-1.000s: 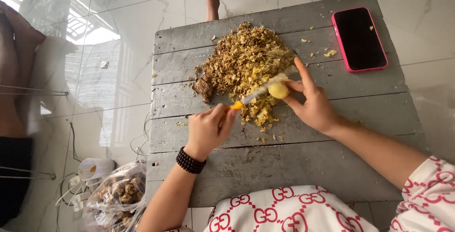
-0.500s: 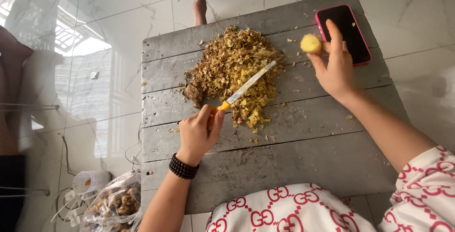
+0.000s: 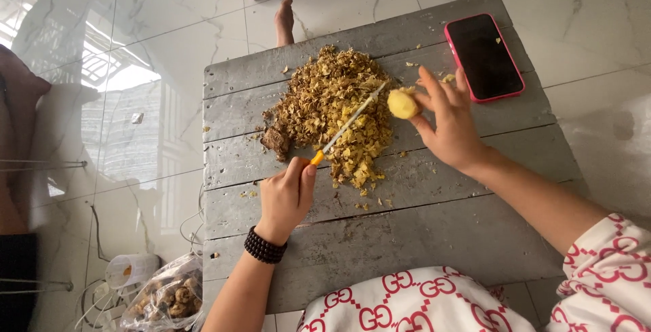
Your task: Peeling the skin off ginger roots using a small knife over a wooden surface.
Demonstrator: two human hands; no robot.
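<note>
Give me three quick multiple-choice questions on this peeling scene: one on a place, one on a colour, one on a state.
1. Where does the phone lie?
A. on the floor
B. on the grey wooden table's far right corner
C. under the peelings

2. What colour is the knife handle?
A. orange
B. blue
C. black

3. How is the peeled yellow piece held?
A. resting on the pile of peelings
B. raised in the right hand's fingertips
C. gripped by the left hand

Answers: 1 B, it lies on the planks there; 2 A, orange shows above the left thumb; 3 B, the fingers pinch it.

pink phone (image 3: 484, 56) on grey wood table (image 3: 434, 237) | clear bag w/ roots (image 3: 166, 296) on floor
</note>
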